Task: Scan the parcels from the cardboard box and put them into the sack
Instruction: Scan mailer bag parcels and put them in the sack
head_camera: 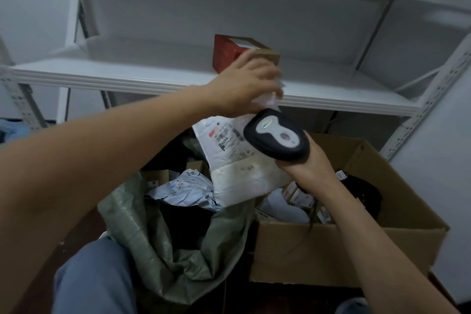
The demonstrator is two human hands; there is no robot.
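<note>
My left hand grips the crumpled top of a white mailer parcel and holds it up over the gap between sack and box. Its printed label faces me. My right hand grips the handle of a black and white barcode scanner, whose head lies right against the parcel's label edge. The green woven sack stands open at lower left with a crumpled light-blue mailer and small boxes inside. The cardboard box at right holds several small parcels and a black item.
A white metal shelf runs across behind my hands, with a red and brown carton on it. A perforated shelf upright rises at right. My knees in blue trousers are at the bottom. A scanner cable hangs over the box front.
</note>
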